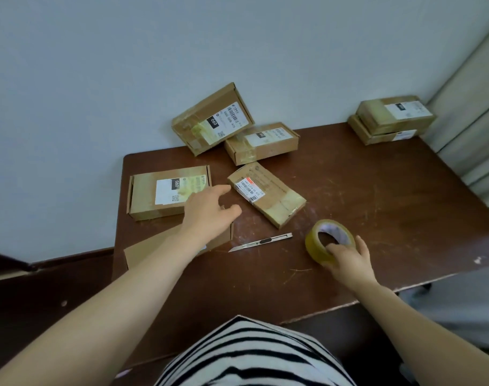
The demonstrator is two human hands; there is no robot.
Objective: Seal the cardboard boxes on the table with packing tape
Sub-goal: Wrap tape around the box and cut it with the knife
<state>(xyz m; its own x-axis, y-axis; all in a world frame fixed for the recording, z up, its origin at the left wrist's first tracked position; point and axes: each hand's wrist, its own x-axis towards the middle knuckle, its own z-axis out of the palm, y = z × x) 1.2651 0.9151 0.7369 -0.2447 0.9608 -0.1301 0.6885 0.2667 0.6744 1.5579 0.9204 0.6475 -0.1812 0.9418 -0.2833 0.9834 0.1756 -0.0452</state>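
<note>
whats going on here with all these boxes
A person at a brown table is sealing small cardboard boxes. The right hand holds a roll of packing tape on the table, while the open left hand reaches toward the labelled box in the middle. A utility knife lies between the hands. Several boxes already show tape, including a stack of two boxes at the far right corner.
</note>
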